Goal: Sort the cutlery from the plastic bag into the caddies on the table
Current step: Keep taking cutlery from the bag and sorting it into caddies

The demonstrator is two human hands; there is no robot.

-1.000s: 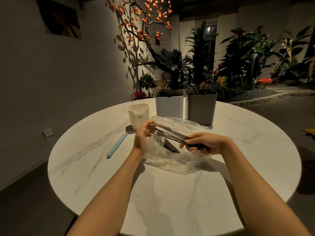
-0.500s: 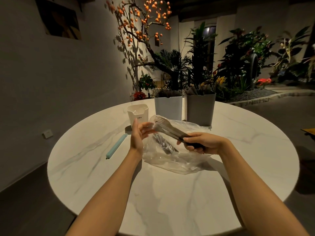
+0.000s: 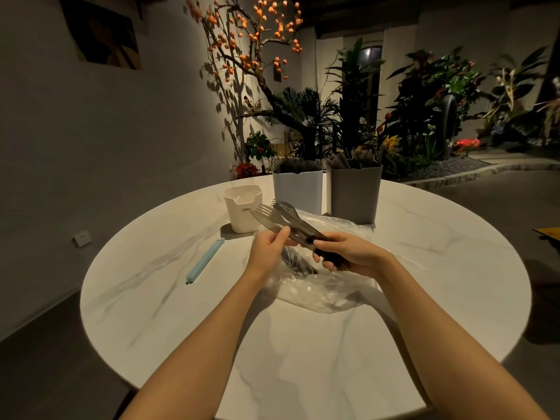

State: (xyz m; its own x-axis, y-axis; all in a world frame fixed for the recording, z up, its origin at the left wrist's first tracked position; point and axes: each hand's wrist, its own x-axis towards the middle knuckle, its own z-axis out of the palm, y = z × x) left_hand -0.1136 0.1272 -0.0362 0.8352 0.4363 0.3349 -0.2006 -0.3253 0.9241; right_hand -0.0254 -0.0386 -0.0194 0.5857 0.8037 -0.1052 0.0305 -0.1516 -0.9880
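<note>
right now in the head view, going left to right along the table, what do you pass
blue clip → cream caddy → white caddy → grey caddy

Three upright plastic caddies are standing on the round white marble-patterned table [image 3: 303,359]: one short cream caddy [image 3: 242,209], one taller pale white caddy [image 3: 297,189] and one taller grey caddy [image 3: 354,192]. One crumpled clear plastic bag [image 3: 318,294] is lying on the table. One long pale blue sealing clip [image 3: 205,261] is lying to its left. Two hands are showing, the left hand [image 3: 268,250] and the right hand [image 3: 348,253]. Two dark translucent plastic forks [image 3: 280,213] are showing their tines in the bundle being held; how many more pieces are sitting in that bundle, in the bag or in the caddies cannot be counted.
</note>
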